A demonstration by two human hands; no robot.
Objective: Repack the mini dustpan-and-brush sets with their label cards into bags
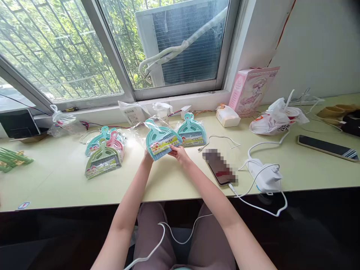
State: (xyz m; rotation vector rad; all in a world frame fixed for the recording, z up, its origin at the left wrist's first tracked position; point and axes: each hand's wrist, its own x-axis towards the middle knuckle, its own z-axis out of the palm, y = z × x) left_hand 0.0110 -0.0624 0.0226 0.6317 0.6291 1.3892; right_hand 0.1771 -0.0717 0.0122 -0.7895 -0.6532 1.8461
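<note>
Between my hands, above the table, is a turquoise dustpan and brush set [162,141] in clear plastic with a yellow label. My left hand [148,156] grips its left edge, the fingers mostly behind it. At its lower right edge my right hand [179,153] holds on, thumb in front. Another turquoise set [192,132] lies on the table just right of the held one. To the left is a group of wrapped sets: a green one [103,160] in front, a pink one [115,143] and a turquoise one [97,141] behind it.
On the pale table [174,183], a phone [221,168] and a white power strip [264,176] with looping cables lie right of my arms. Farther back stand a tissue pack [227,115], a pink box [251,92] and a plastic bag [271,122]. Green stems [14,159] lie far left.
</note>
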